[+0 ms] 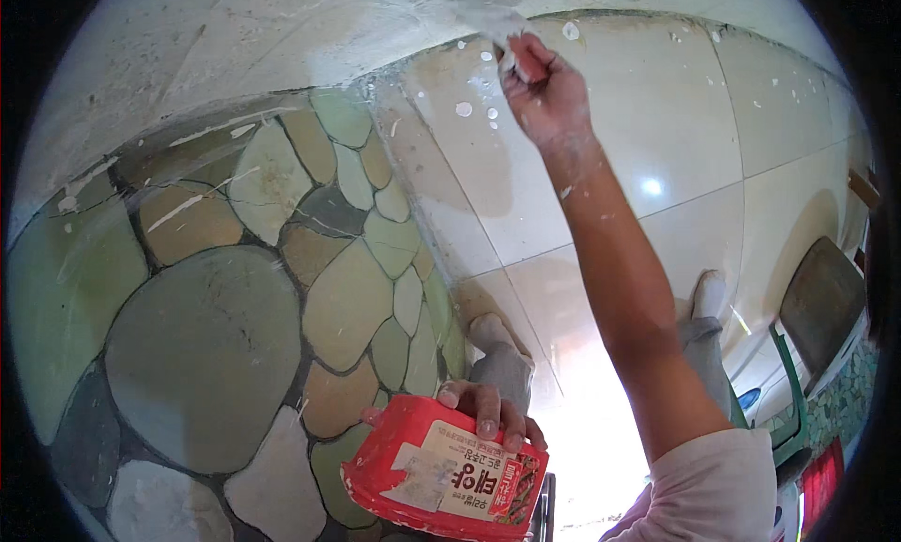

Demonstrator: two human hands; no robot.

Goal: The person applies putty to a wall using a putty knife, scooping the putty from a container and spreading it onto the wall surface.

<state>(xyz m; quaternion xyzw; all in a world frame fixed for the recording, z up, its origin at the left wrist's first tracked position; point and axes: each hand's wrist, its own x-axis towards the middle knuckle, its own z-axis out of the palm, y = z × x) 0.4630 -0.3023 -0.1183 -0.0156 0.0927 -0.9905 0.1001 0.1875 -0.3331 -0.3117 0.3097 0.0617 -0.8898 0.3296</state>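
Note:
My right hand is raised at the upper middle, closed on the red handle of a putty knife. The tool's blade is blurred and lies close against the pale wall. At the bottom middle, my left hand grips the rim of a red plastic tub with a printed label. The tub is tilted, and its inside cannot be seen. White smears mark the tub's edge and my fingers.
Stone-patterned paving fills the left, beside glossy beige floor tiles spotted with white drips. A chair with a dark panel and a green frame stand at the right. My feet are on the tiles.

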